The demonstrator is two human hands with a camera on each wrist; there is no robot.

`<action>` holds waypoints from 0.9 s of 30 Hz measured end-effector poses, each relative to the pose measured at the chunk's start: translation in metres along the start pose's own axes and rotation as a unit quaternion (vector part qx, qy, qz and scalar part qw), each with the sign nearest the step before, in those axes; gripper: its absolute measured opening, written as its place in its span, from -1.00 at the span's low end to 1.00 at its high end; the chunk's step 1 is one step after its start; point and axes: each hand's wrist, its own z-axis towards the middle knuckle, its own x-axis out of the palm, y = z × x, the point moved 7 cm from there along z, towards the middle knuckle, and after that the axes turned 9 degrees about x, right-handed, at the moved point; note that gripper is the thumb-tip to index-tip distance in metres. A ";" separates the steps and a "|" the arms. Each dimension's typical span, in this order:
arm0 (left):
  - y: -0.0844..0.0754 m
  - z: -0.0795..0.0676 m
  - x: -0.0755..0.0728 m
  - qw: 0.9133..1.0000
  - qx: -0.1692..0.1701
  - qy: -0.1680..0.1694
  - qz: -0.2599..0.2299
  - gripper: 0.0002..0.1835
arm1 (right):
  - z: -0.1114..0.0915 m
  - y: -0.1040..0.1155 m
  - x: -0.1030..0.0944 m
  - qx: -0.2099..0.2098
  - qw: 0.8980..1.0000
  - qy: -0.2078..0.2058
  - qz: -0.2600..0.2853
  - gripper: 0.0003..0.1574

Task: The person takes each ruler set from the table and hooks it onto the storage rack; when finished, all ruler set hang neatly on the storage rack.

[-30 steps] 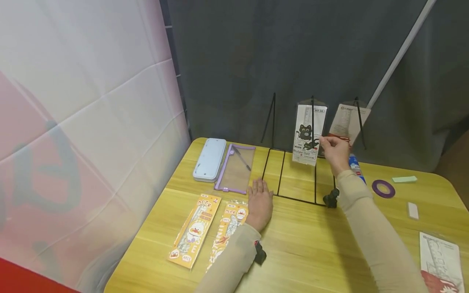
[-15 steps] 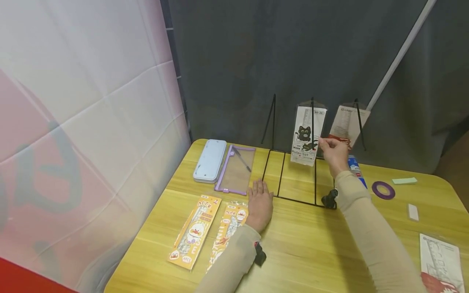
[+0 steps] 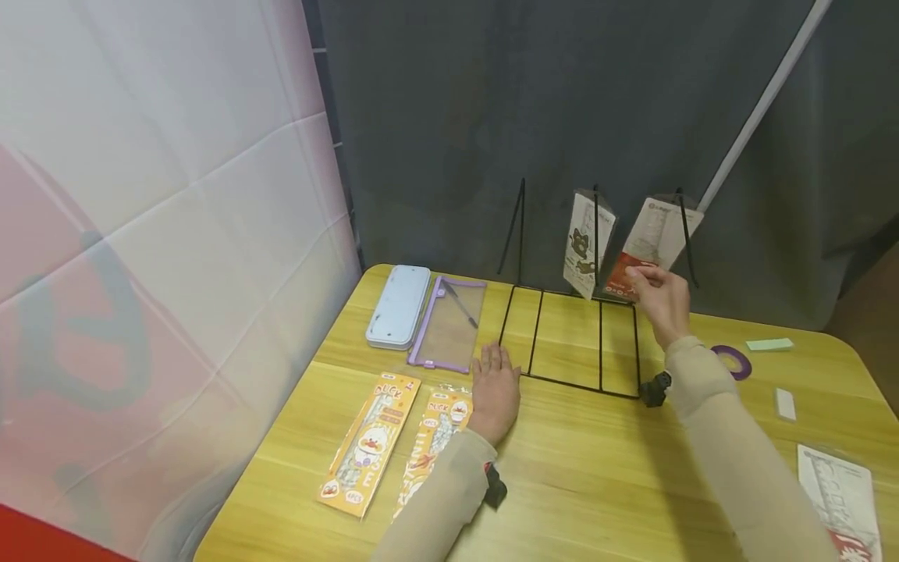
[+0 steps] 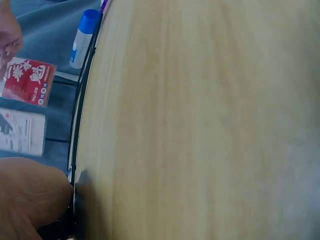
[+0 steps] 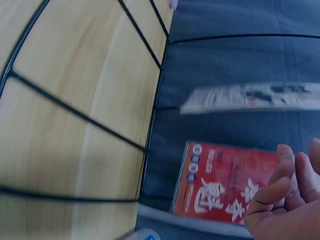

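My left hand (image 3: 495, 394) lies flat, fingers straight, at the front left corner of a black wire display rack (image 3: 566, 380). Loosely bent, my right hand (image 3: 663, 304) has its fingertips overlapping the lower part of a red-and-white ruler set pack (image 3: 653, 234) on the right hook; the right wrist view shows gaps between the fingers (image 5: 272, 192). Beside it, a white ruler set pack with black cats (image 3: 581, 250) hangs on the middle hook, turned nearly edge-on in the right wrist view. The left hook (image 3: 521, 226) carries nothing.
Two orange duck packs (image 3: 372, 445) lie at the left. Behind them are a pale blue tin case (image 3: 399, 306) and a purple-edged zip pouch (image 3: 449, 332). A blue-capped bottle (image 4: 82, 40), purple tape roll (image 3: 732, 362), white eraser-like block (image 3: 785, 404) and another ruler pack (image 3: 839, 496) are rightward.
My right hand has released the cat ruler set pack and moved right, in front of the red-and-white one. The cat pack has swung round on its hook. My left hand stays put.
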 end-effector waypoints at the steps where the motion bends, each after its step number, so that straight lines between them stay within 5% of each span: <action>1: 0.000 0.000 0.000 1.000 0.000 -0.001 -0.004 -0.39 | -0.001 -0.001 -0.003 -0.004 1.000 0.004 0.004 -0.36; 15: 0.002 0.001 0.000 1.000 -0.001 0.012 0.008 -0.39 | -0.026 -0.013 -0.030 -0.022 0.983 0.024 -0.181 -0.28; 21: 0.000 0.002 0.001 1.000 0.002 0.018 0.009 -0.39 | -0.038 -0.032 -0.056 -0.012 0.952 0.058 -0.301 -0.24; 27: 0.000 0.002 0.000 1.000 0.007 0.009 0.013 -0.39 | -0.055 -0.063 -0.103 0.012 0.914 0.101 -0.392 -0.15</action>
